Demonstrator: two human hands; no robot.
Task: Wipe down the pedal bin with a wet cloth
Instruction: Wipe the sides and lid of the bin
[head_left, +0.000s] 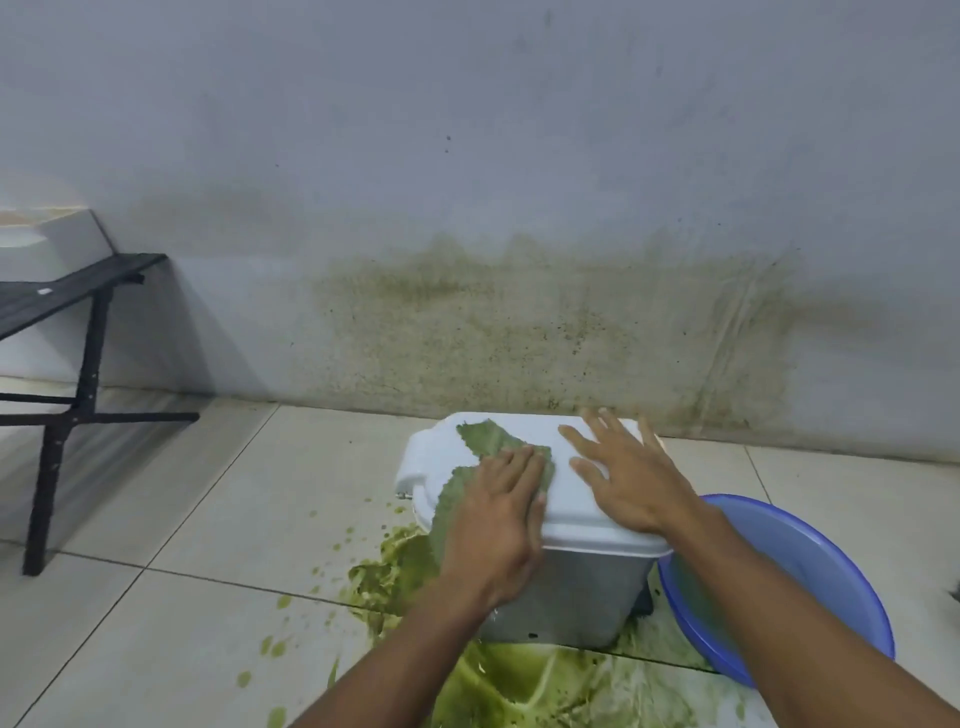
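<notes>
Head view: pressing green cloth (492, 442) flat onto top of pedal bin (587, 584) with flat left hand (500, 512); resting right hand (629, 478) beside it there, fingers straight.

Soft, even, dim-cool light; faint shadow beneath the bench (78, 291); slight overall blur; wide-angle bending at edges.

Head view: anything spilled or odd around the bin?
Yes: green liquid is pooled on the floor tiles around the base of the pedal bin, with droplets splattered to its left. The cloth under the left hand on the lid is stained the same green, and the wall behind carries a broad greenish-brown stain.
</notes>
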